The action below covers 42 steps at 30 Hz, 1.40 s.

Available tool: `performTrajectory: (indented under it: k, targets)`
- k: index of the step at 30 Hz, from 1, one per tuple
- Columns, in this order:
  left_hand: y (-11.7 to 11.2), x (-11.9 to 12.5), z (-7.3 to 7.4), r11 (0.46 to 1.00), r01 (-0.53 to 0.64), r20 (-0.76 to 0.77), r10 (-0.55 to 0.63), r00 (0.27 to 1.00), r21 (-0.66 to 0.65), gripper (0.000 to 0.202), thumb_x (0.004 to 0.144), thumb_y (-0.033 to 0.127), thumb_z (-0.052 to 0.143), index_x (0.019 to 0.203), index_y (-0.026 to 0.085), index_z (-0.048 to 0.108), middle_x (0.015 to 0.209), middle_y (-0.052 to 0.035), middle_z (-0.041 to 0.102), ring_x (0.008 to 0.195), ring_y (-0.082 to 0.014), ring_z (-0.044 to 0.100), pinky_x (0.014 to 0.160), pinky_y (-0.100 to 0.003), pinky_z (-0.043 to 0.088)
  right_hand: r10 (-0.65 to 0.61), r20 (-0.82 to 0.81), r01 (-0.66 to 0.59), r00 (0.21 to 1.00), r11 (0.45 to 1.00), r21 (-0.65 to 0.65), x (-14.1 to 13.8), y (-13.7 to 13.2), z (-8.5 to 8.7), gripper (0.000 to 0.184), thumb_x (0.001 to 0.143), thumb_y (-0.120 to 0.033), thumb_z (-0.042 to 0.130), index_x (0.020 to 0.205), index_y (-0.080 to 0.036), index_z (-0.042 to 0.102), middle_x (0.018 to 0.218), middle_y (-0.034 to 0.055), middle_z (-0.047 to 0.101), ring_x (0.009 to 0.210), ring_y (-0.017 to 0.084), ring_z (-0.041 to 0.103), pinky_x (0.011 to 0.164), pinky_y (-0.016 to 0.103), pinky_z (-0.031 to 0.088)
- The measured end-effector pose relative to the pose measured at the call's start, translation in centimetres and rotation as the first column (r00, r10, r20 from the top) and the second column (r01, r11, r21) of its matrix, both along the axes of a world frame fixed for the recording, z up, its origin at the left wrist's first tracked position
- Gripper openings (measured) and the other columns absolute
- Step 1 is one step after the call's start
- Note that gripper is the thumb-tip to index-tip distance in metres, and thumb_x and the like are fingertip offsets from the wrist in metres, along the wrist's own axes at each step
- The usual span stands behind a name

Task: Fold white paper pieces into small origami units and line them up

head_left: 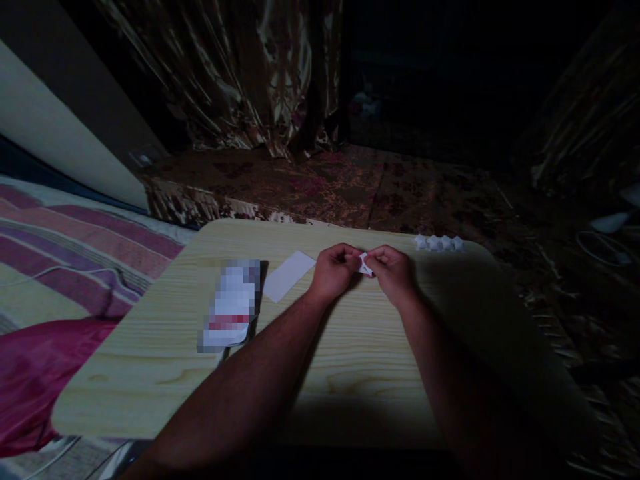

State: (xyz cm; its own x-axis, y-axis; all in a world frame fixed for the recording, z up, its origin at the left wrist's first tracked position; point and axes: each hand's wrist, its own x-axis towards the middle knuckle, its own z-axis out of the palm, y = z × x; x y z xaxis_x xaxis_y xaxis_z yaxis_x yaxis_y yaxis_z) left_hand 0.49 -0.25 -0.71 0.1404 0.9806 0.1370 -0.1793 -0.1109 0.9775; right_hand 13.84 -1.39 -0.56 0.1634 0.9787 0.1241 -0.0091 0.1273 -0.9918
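Note:
Both of my hands meet over the far middle of the wooden table. A small piece of folded white paper point(365, 265) is pinched between them. My left hand point(334, 268) grips its left side with closed fingers, and my right hand point(393, 268) holds the right side the same way. Part of the paper is hidden by the fingertips. Just left of my left hand, a flat white paper sheet point(289, 275) lies on the table. Several small white folded paper stars point(440, 243) stand in a row near the far right edge.
The light wooden table point(165, 320) has rounded corners. On its left lies a device with a blurred-out screen point(233, 300). A striped bed cover point(90, 260) and pink cloth point(45, 380) are on the left. Behind the table are a patterned ledge point(300, 183) and curtains point(240, 73).

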Motion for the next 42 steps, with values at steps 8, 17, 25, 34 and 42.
performTrajectory:
  k: [8,17,25,34,42]
  targets:
    - [0.3,-0.3,-0.2,1.000,-0.009,0.018,0.009,1.000,0.001,0.012,0.066,0.018,0.065,0.077,0.015,0.067,0.059,0.0022,0.060,0.048,-0.0079,0.050,0.048,-0.020,0.038,0.077,-0.022,-0.077,0.997,0.997,0.014,0.3,-0.2,0.0,0.019,0.068,-0.034,0.071,0.076,-0.017,0.065,0.062,0.0007,0.067,0.052,0.013,0.060,0.048,0.025,0.049]
    - [0.3,-0.4,0.0,0.999,0.032,0.112,-0.033,0.993,0.010,0.007,0.068,0.017,0.063,0.075,0.016,0.064,0.057,0.0030,0.057,0.046,-0.0076,0.045,0.045,-0.021,0.034,0.124,-0.070,-0.119,0.990,0.990,0.069,0.5,-0.2,-0.1,0.014,0.069,-0.028,0.069,0.079,-0.019,0.069,0.064,0.0004,0.068,0.053,0.013,0.060,0.050,0.025,0.048]
    - [0.0,-0.3,0.8,0.997,0.070,0.164,-0.062,0.984,-0.044,0.026,0.067,0.022,0.068,0.092,0.018,0.060,0.065,0.0016,0.063,0.051,-0.0101,0.055,0.049,-0.021,0.039,0.087,-0.023,-0.084,0.996,0.992,0.098,0.6,-0.4,0.5,0.009,0.069,-0.025,0.067,0.076,-0.019,0.069,0.063,-0.0001,0.067,0.055,0.013,0.061,0.053,0.025,0.048]
    - [0.1,-0.1,0.5,0.998,0.069,0.188,-0.067,0.980,-0.007,0.045,0.062,0.025,0.079,0.099,0.017,0.055,0.071,0.0011,0.065,0.061,-0.0127,0.062,0.061,-0.026,0.049,0.026,0.084,-0.038,0.996,0.989,0.140,0.4,-0.5,0.5,0.011,0.073,-0.027,0.065,0.078,-0.018,0.070,0.067,0.0013,0.067,0.059,0.014,0.060,0.056,0.026,0.048]
    - [0.0,-0.2,0.7,0.999,0.029,0.177,-0.024,0.984,-0.024,0.041,0.061,0.024,0.080,0.096,0.016,0.060,0.074,0.0008,0.065,0.063,-0.0104,0.061,0.062,-0.024,0.048,0.005,0.104,-0.019,0.995,0.992,0.128,0.4,-0.6,0.6,0.010,0.072,-0.027,0.065,0.077,-0.019,0.070,0.065,0.0006,0.066,0.058,0.014,0.059,0.057,0.026,0.048]
